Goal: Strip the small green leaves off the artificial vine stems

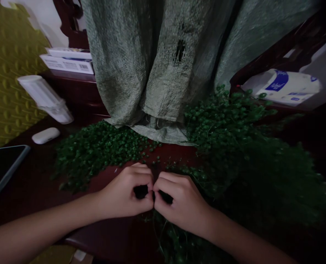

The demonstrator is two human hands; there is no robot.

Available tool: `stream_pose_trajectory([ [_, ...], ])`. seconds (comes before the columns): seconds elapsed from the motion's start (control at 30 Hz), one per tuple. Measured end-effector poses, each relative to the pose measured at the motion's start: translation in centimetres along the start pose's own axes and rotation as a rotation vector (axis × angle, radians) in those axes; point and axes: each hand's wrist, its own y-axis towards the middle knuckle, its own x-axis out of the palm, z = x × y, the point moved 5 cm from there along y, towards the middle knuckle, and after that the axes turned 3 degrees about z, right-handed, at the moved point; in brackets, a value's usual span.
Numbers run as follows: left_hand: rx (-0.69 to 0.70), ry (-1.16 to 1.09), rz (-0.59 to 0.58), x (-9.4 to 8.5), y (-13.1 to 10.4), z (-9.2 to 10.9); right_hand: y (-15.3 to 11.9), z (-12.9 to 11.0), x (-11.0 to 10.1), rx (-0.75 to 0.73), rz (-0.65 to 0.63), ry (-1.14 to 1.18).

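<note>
My left hand [131, 190] and my right hand [180, 198] meet at the fingertips over the dark red table, each closed in a pinch. Whatever the left fingers hold is too small or hidden to make out. Thin green stems and leaves of a plastic-looking plant sprig [176, 238] trail from under the right hand's pinch. Beyond the left hand lies a heap of small loose green pieces [105, 143]. To the right spreads a large dark mass of leafy green sprigs [262, 165], partly behind my right forearm.
A grey-green woven sack [174, 84] drapes over the table's back between the heaps. At left are a phone [6, 168], a white earbud case [46, 135], a white cylinder [46, 97] and flat white boxes [68, 62]. A tissue pack [289, 86] sits back right.
</note>
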Motion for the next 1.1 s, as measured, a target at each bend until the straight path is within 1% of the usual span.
stream_pose_trajectory([
  [0.1, 0.047, 0.057, 0.000, 0.1, -0.1, 0.3, 0.0, 0.1, 0.3, 0.021, -0.016, 0.024],
  [0.23, 0.070, 0.083, 0.003, 0.0, -0.1, 0.5, -0.2, 0.2, 0.5, 0.049, -0.027, 0.045],
  [0.37, 0.105, 0.114, -0.001, -0.1, -0.2, 0.8, -0.2, 0.3, 0.7, 0.036, -0.034, 0.062],
  [0.5, 0.197, 0.180, -0.011, -0.1, -0.3, 1.2, -0.1, 0.5, 0.8, 0.050, -0.037, 0.109],
  [0.6, 0.264, 0.235, 0.007, -0.1, -0.5, 1.5, 0.0, 0.6, 0.9, 0.076, -0.036, 0.145],
  [0.77, 0.348, 0.311, 0.033, 0.0, -0.6, 1.8, -0.3, 0.3, 1.1, 0.084, -0.019, 0.115],
  [0.87, 0.368, 0.346, 0.030, 0.0, -0.9, 2.1, -0.3, 0.5, 0.9, 0.081, 0.015, 0.055],
  [0.97, 0.369, 0.352, 0.044, -0.2, -1.1, 2.4, 0.1, 1.5, -0.2, 0.125, 0.118, 0.006],
  [1.03, 0.347, 0.326, 0.069, -0.4, -1.2, 2.5, 0.4, 2.0, -0.8, 0.139, 0.171, 0.036],
  [1.1, 0.300, 0.301, 0.105, -0.7, -1.0, 2.3, 0.5, 2.1, -1.0, 0.128, 0.170, 0.073],
])
